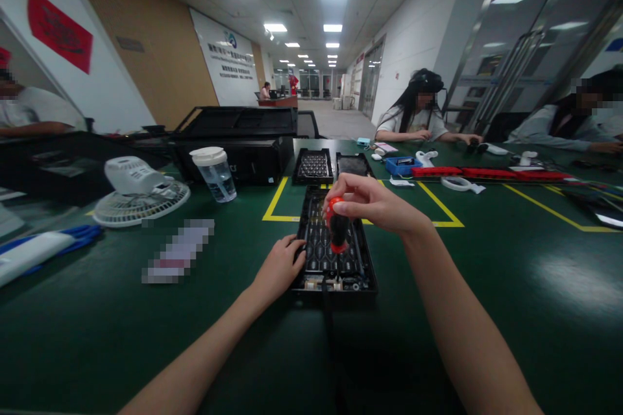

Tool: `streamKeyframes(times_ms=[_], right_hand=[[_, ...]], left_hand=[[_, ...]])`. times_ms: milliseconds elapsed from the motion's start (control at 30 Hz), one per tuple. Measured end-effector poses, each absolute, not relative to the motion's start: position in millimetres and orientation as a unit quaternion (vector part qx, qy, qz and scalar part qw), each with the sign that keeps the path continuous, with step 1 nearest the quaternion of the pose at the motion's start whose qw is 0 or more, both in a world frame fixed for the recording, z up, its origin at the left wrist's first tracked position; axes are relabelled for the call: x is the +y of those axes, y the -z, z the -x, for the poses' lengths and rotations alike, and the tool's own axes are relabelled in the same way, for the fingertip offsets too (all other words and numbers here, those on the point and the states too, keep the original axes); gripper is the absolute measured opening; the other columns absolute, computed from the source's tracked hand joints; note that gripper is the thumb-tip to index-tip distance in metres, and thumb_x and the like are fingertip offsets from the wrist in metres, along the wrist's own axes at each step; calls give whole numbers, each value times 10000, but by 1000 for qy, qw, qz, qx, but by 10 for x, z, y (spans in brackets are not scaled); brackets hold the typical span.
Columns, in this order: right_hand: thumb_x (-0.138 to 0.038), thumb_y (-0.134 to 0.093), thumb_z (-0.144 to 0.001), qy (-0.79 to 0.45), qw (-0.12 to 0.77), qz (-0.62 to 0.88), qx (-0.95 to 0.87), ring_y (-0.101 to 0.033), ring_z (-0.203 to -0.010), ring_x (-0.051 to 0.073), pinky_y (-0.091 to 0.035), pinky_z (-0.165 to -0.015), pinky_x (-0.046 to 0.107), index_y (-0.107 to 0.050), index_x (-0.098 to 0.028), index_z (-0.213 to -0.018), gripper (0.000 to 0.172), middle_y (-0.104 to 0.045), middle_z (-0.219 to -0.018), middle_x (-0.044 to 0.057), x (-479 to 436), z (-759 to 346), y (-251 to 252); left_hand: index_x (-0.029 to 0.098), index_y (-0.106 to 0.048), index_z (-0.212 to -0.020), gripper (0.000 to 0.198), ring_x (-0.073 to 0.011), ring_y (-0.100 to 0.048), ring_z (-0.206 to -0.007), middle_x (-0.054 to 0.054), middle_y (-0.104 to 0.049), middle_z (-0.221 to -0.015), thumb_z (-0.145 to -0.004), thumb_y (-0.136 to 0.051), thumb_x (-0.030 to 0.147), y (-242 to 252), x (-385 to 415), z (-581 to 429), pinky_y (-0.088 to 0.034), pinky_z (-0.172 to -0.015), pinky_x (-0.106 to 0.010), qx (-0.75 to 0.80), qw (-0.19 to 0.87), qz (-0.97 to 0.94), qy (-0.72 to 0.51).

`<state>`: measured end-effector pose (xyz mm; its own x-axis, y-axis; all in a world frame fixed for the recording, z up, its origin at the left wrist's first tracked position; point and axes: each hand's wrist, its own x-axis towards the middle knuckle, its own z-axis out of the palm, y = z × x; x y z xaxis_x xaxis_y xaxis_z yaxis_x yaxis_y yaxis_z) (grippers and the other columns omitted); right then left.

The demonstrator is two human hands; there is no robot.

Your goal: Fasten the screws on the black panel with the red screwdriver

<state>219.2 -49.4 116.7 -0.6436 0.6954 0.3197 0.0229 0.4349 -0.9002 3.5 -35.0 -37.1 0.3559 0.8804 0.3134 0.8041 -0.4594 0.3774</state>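
In front of me a black rectangular casing [317, 224] lies on the green table, with rows of dark rounded cells inside and small parts along its near end. My right hand [366, 202] is closed round the top of a red and black screwdriver [339, 227], held upright over the casing. The screwdriver's shaft points down at the near end, but I cannot tell what its tip touches. My left hand [281, 264] rests on the casing's left edge with its fingers stretched out, holding nothing. A dark strap or cable [327, 311] runs from the near end toward me.
Two more black trays [313, 165] stand beyond the casing. To the left are a lidded cup [217, 175], a white fan [141, 198] and a blurred flat item [179, 251]. A blue box [402, 165] and a tape roll [456, 183] lie right. Other people sit around the table.
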Motion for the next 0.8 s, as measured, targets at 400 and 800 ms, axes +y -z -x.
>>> streamKeyframes(times_ms=[400,800], right_hand=[[-266,-632,-752,-432,368,237,-789,-510,-671,77,-401,-588,199,-476,-137,-784,205,-468,-738,-22,-532,-2152,-1211],[-288,-619,-756,-338,369,262,-825,-434,-592,58,-319,-505,186,-449,-146,-738,223,-411,-685,-39,-554,-2117,-1228]], left_hand=[[161,-604,-1057,312,-228,-498,-1090,-104,-535,-1169,-857,-409,300,368,-343,-40,-384,-974,-383,511,77,-822,-240],[168,-600,-1063,312,-235,-493,-1095,-100,-527,-1180,-855,-414,308,403,-334,-30,-382,-975,-403,513,82,-818,-248]])
